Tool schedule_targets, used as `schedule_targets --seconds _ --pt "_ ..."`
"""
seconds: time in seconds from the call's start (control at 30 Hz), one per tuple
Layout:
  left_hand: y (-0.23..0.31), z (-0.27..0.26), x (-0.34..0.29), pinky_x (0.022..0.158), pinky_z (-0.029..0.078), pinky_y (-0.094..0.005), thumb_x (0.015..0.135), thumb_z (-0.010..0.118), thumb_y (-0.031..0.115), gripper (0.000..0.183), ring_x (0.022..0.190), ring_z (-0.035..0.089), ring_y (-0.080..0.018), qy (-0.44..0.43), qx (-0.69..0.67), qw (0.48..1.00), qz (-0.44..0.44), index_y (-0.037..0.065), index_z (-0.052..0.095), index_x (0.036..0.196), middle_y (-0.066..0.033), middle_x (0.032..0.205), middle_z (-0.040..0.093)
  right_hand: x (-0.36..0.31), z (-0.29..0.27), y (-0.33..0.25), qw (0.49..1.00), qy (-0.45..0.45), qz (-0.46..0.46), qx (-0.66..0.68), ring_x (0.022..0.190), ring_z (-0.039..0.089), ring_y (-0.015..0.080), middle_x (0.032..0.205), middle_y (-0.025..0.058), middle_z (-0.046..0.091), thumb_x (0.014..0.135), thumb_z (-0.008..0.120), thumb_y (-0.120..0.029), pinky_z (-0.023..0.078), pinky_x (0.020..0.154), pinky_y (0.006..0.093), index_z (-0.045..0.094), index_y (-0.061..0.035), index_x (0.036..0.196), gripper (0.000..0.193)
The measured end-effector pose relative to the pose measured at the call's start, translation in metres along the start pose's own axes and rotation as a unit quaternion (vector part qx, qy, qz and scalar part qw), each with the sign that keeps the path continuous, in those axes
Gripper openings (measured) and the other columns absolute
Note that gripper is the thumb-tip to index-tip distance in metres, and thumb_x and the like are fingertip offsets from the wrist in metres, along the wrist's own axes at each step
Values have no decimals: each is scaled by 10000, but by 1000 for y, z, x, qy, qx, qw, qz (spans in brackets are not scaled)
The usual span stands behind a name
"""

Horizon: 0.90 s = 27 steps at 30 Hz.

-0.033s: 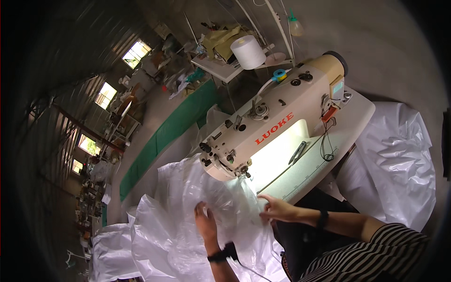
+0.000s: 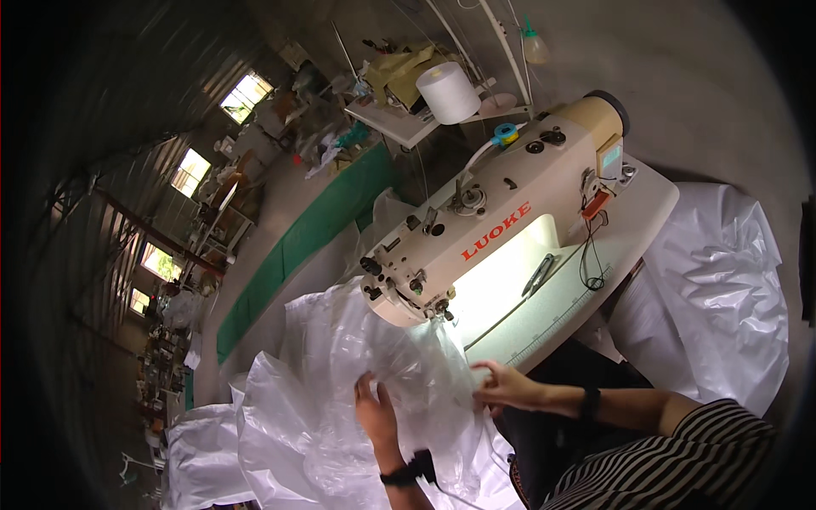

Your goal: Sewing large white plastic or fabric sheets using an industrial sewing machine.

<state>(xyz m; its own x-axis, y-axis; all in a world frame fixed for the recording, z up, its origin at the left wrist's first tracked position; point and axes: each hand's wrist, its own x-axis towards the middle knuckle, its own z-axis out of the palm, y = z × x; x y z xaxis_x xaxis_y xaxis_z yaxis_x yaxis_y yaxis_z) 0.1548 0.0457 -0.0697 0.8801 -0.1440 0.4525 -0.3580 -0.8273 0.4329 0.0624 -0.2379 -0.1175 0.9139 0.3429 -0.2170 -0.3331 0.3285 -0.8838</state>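
Note:
A large white translucent plastic sheet lies in folds across the near left. One part of it runs under the needle end of a cream sewing machine. My left hand rests on this sheet with its fingers a little apart, bent slightly and gripping nothing that I can see. At the sheet's right edge, beside the machine's bed, my right hand is closed in a pinch on the plastic; its fingertips are partly hidden. The machine's lamp lights the bed around the needle.
Thread snips lie on the machine bed. More white plastic sheeting hangs at the right. A white thread cone stands behind the machine, near a cluttered side table. A green panel runs along the left.
Both hands have shifted slightly toward me, the right one also a little to the right. The sewing machine and most of the sheet look the same.

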Motion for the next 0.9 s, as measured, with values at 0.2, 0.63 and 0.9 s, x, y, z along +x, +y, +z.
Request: schedule_targets --seconds 0.2,0.63,0.9 --pt "-8 -10 -62 986 406 -582 939 618 280 421 1266 486 -372 -93 61 991 -74 86 521 1299 -166 1353 541 -30 39 71 997 -6 5 -76 954 664 207 986 141 635 903 732 -296 566 734 299 363 24 1302 630" --pt "-73 0 -55 1074 156 -753 948 538 482 687 1485 191 -367 -171 243 948 -114 182 314 1524 -106 1588 282 -65 43 62 914 -196 156 318 1144 621 254 1245 182 607 1023 533 -236 537 943 440 456 -23 1373 417" --pt "-54 -37 -25 1083 177 -741 922 611 343 587 1482 189 -359 -226 229 944 -79 135 420 1436 -114 1580 268 -110 -55 68 991 -58 118 38 877 645 144 954 58 626 997 585 -320 610 750 337 551 -37 1072 295"
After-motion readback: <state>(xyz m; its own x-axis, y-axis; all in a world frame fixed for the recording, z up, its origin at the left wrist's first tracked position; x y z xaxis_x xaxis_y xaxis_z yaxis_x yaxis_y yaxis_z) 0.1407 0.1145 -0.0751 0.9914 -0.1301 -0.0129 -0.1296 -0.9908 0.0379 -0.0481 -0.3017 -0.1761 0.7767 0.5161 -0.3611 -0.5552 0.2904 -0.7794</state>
